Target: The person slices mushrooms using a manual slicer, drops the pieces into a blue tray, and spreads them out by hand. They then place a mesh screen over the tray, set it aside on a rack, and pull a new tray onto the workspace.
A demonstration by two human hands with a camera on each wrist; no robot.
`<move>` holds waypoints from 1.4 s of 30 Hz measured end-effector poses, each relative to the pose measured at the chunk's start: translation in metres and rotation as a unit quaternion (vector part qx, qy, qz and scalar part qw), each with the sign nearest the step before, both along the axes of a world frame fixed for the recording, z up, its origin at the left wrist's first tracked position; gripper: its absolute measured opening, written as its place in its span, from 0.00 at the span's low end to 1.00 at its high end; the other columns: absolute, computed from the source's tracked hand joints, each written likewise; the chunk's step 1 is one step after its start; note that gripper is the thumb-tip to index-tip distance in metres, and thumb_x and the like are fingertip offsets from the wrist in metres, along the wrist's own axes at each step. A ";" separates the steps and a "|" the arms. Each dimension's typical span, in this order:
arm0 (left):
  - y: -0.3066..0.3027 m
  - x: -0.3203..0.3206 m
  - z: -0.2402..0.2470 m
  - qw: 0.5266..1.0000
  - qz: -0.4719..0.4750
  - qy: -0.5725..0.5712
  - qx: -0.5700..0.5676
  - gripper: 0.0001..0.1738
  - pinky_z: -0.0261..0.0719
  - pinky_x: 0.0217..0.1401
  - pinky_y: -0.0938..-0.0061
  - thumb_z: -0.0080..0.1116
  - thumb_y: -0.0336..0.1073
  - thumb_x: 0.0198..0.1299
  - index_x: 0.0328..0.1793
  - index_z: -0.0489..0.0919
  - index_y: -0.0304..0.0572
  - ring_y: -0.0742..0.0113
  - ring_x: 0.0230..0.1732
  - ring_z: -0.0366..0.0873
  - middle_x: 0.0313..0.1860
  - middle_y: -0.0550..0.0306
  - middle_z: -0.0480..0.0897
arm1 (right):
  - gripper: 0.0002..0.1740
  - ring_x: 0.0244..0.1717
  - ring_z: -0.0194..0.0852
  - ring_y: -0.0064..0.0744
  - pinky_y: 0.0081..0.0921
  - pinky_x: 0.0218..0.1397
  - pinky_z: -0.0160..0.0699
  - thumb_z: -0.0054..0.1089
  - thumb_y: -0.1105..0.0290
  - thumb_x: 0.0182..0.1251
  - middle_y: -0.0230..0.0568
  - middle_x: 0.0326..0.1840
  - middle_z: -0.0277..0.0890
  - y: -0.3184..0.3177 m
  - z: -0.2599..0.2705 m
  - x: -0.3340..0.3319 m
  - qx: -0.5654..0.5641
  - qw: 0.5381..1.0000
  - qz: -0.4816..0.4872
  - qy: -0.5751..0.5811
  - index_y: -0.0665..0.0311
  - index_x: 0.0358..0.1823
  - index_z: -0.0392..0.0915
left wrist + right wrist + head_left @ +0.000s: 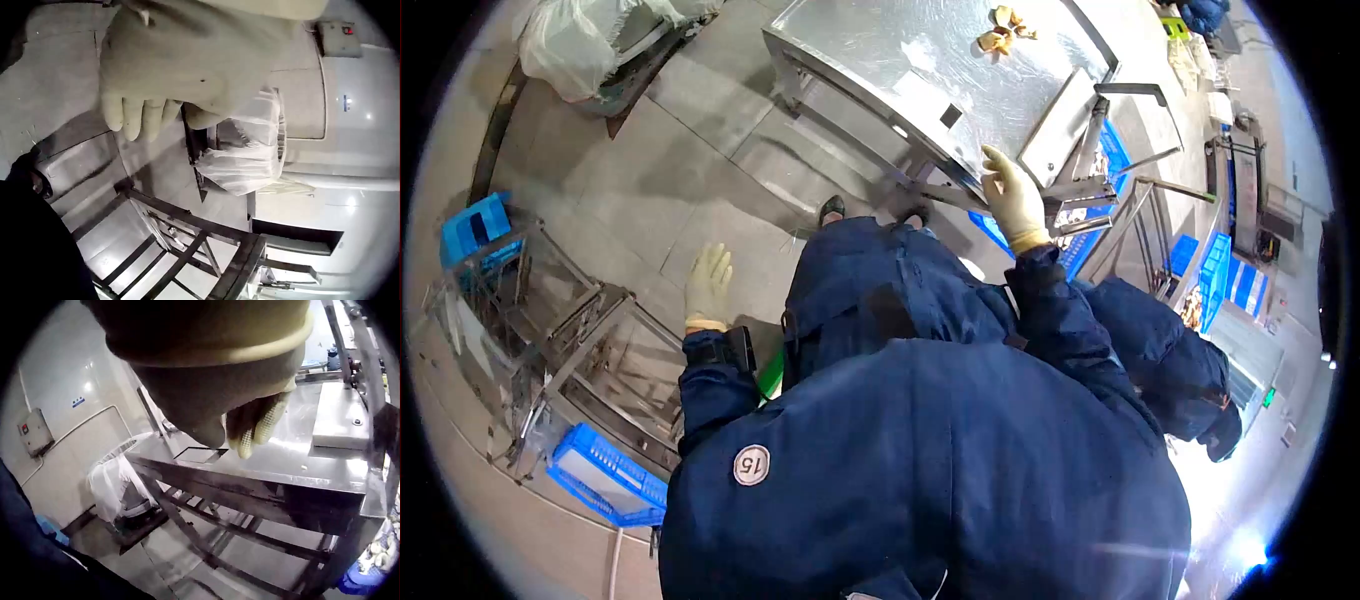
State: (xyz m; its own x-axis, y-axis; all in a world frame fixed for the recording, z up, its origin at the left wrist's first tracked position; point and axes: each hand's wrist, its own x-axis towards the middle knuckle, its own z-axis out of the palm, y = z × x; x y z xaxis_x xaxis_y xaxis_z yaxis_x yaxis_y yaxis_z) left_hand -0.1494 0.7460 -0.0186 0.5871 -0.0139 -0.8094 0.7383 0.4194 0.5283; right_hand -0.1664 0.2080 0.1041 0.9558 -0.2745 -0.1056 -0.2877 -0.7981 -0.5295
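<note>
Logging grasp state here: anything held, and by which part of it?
Nothing visibly held: the left hand is open, and the right hand shows nothing in its fingers.

One gloved left hand [708,287], one gloved right hand [1014,202]; two dark shoes [832,208]; one round badge [751,465]; one stainless-steel worktable [870,40]; one white board [1055,130]; one bag-lined bin [580,45]; several blue plastic crates [605,480], total unclear.

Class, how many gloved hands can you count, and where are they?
2: the left hand above the floor, the right hand by the metal table. Others may be hidden.
</note>
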 end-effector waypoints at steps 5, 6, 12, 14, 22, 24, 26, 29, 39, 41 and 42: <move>-0.010 0.001 0.003 1.000 0.005 0.015 0.016 0.30 0.62 0.83 0.60 0.41 0.46 0.83 0.84 0.62 0.40 0.51 0.82 0.65 0.82 0.45 0.67 | 0.25 0.44 0.85 0.57 0.48 0.49 0.83 0.59 0.67 0.67 0.53 0.42 0.85 0.006 -0.017 0.024 -0.140 0.984 0.066 0.084 0.52 0.66 0.79; -0.010 0.000 0.004 1.000 0.008 0.009 0.022 0.30 0.62 0.83 0.60 0.41 0.46 0.83 0.84 0.62 0.41 0.51 0.81 0.65 0.82 0.45 0.68 | 0.23 0.44 0.85 0.56 0.48 0.48 0.83 0.58 0.67 0.67 0.52 0.41 0.85 0.006 -0.016 0.026 -0.142 0.982 0.068 0.101 0.50 0.65 0.80; -0.003 -0.009 -0.004 0.999 0.036 -0.021 0.022 0.31 0.64 0.81 0.63 0.47 0.49 0.81 0.83 0.64 0.40 0.54 0.79 0.69 0.80 0.47 0.71 | 0.17 0.41 0.86 0.56 0.49 0.44 0.83 0.57 0.68 0.69 0.48 0.41 0.86 0.001 -0.019 0.027 -0.149 0.976 0.133 0.087 0.48 0.58 0.84; -0.024 -0.008 0.019 0.998 0.029 -0.008 0.058 0.31 0.64 0.81 0.63 0.47 0.49 0.81 0.83 0.64 0.41 0.54 0.78 0.69 0.79 0.47 0.71 | 0.16 0.39 0.85 0.56 0.49 0.43 0.82 0.56 0.68 0.71 0.48 0.42 0.86 -0.004 -0.022 0.020 -0.126 0.981 0.146 0.023 0.49 0.57 0.84; -0.054 -0.026 0.013 0.999 -0.025 -0.001 0.041 0.30 0.70 0.77 0.64 0.50 0.48 0.80 0.81 0.67 0.41 0.55 0.73 0.75 0.75 0.47 0.75 | 0.16 0.41 0.85 0.54 0.48 0.44 0.83 0.58 0.64 0.73 0.46 0.40 0.85 -0.008 -0.020 0.021 -0.162 0.970 0.166 0.071 0.48 0.59 0.84; -0.056 -0.026 0.010 0.998 -0.044 0.001 0.048 0.30 0.72 0.75 0.64 0.51 0.48 0.80 0.80 0.67 0.40 0.55 0.71 0.76 0.74 0.47 0.76 | 0.16 0.41 0.86 0.54 0.47 0.44 0.83 0.60 0.63 0.72 0.45 0.42 0.86 -0.008 -0.023 0.019 -0.143 0.976 0.154 0.050 0.48 0.58 0.84; -0.056 -0.023 0.007 0.997 -0.057 0.013 0.056 0.29 0.73 0.74 0.64 0.51 0.47 0.80 0.79 0.68 0.39 0.55 0.70 0.77 0.74 0.47 0.77 | 0.15 0.41 0.86 0.54 0.48 0.44 0.83 0.59 0.65 0.73 0.46 0.42 0.86 -0.004 -0.025 0.017 -0.153 0.976 0.145 0.050 0.48 0.58 0.85; -0.045 -0.022 0.005 0.998 -0.061 0.000 0.025 0.29 0.72 0.75 0.64 0.51 0.47 0.80 0.79 0.68 0.38 0.55 0.72 0.76 0.75 0.46 0.76 | 0.16 0.43 0.86 0.52 0.45 0.45 0.84 0.62 0.64 0.69 0.43 0.41 0.86 -0.001 -0.029 0.017 -0.207 0.967 0.144 0.046 0.45 0.57 0.84; 0.013 -0.051 -0.005 0.996 -0.039 0.032 0.074 0.27 0.70 0.75 0.67 0.50 0.47 0.80 0.78 0.69 0.42 0.57 0.73 0.75 0.75 0.47 0.76 | 0.16 0.44 0.85 0.55 0.47 0.48 0.83 0.60 0.63 0.71 0.48 0.42 0.86 0.000 -0.037 0.020 -0.198 0.970 0.121 0.065 0.49 0.57 0.86; 0.018 -0.057 -0.014 0.998 -0.028 0.027 0.056 0.27 0.70 0.75 0.65 0.50 0.47 0.80 0.78 0.69 0.42 0.55 0.74 0.74 0.75 0.46 0.76 | 0.16 0.45 0.85 0.55 0.47 0.48 0.83 0.59 0.63 0.72 0.48 0.43 0.86 0.004 -0.031 0.021 -0.206 0.968 0.125 0.073 0.49 0.57 0.86; 0.018 -0.060 -0.018 0.998 -0.027 0.028 0.048 0.27 0.70 0.75 0.64 0.50 0.47 0.80 0.78 0.69 0.42 0.54 0.74 0.74 0.75 0.46 0.76 | 0.16 0.45 0.85 0.56 0.48 0.49 0.83 0.59 0.64 0.72 0.48 0.44 0.86 0.004 -0.032 0.021 -0.209 0.967 0.122 0.077 0.49 0.57 0.86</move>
State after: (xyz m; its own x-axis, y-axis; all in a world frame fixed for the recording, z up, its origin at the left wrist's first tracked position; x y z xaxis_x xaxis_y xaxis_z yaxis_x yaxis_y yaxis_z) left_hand -0.2098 0.7640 -0.0362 0.5421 0.0345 -0.8396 0.7878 0.3269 0.5220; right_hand -0.1457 0.2116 0.0718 0.9792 -0.0922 -0.1806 -0.1136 -0.9872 -0.1120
